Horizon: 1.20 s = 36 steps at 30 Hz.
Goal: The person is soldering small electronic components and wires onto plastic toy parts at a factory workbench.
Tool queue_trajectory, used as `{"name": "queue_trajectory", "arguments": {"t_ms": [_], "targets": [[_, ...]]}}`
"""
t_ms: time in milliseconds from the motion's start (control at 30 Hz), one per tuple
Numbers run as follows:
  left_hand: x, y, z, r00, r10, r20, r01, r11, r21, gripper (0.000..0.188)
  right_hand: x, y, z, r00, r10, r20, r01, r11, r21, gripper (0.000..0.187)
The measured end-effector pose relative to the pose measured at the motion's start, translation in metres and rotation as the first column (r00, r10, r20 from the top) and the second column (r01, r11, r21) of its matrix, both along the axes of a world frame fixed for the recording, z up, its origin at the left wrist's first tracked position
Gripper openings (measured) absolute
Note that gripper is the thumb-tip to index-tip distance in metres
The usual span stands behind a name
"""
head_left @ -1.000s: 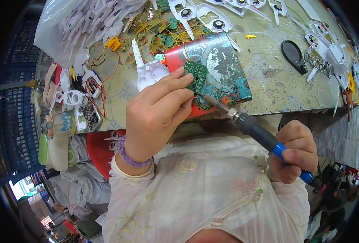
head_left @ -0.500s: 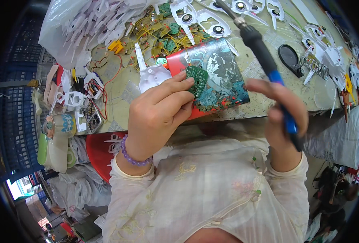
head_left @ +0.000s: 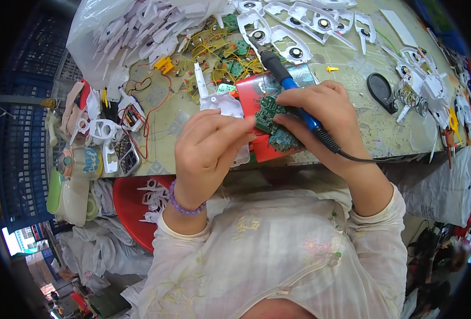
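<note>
A small green circuit board (head_left: 268, 114) is pinched between the thumb and index finger of my right hand (head_left: 326, 122). That same hand also carries a soldering iron (head_left: 289, 82) with a blue and black handle, which lies across its fingers with the tip toward the far left. My left hand (head_left: 209, 151) is closed, its fingertips against the board's left edge; whatever is between them is too small to tell. Beneath the board lies a worn red booklet or box with a patterned cover (head_left: 248, 91). A white plastic housing (head_left: 222, 102) rests beside my left fingers.
Yellow-wired circuit boards (head_left: 219, 56) are heaped at the back, beside a clear bag of white parts (head_left: 145, 32). Several white frames with round black parts (head_left: 295, 52) lie at the far side. A coiled iron stand (head_left: 412, 101) stands right. A red basin (head_left: 131, 204) sits below the table's edge.
My right hand has moved left with the soldering iron and now pinches the circuit board. My left hand has shifted from holding the board's face to its left edge.
</note>
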<state>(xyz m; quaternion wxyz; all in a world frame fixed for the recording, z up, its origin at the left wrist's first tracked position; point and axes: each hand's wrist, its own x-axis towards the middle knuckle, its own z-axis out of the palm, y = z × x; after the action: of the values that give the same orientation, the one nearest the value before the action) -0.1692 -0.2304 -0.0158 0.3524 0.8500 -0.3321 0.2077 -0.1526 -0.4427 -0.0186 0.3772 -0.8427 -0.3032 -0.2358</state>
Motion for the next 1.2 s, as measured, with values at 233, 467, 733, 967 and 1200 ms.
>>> {"name": "queue_trajectory", "arguments": {"t_ms": [233,467,733,967,1200], "targets": [[0.004,-0.006,-0.010,0.974,0.152,0.170,-0.127,0.981,-0.146,0.018,0.000,0.001,-0.001,1.000,-0.018,0.015,0.018,1.000,0.002,0.021],[0.007,-0.007,-0.002,0.993,0.013,0.114,-0.015,1.000,0.017,0.018,0.000,0.001,-0.003,0.999,-0.020,0.036,0.020,1.000,-0.001,0.021],[0.013,-0.016,0.011,0.994,-0.077,-0.080,0.083,0.993,0.081,0.015,0.003,-0.001,-0.006,0.999,0.005,0.048,-0.005,1.000,0.000,0.021],[0.010,-0.019,0.022,0.995,-0.042,-0.086,0.060,0.976,0.210,0.013,0.002,-0.006,-0.009,0.998,0.029,0.050,-0.030,0.999,0.018,0.029],[0.007,-0.019,0.020,0.998,-0.031,-0.045,0.041,0.971,0.236,0.011,-0.017,-0.037,0.004,0.991,-0.091,0.101,0.065,0.970,0.235,0.040]]}}
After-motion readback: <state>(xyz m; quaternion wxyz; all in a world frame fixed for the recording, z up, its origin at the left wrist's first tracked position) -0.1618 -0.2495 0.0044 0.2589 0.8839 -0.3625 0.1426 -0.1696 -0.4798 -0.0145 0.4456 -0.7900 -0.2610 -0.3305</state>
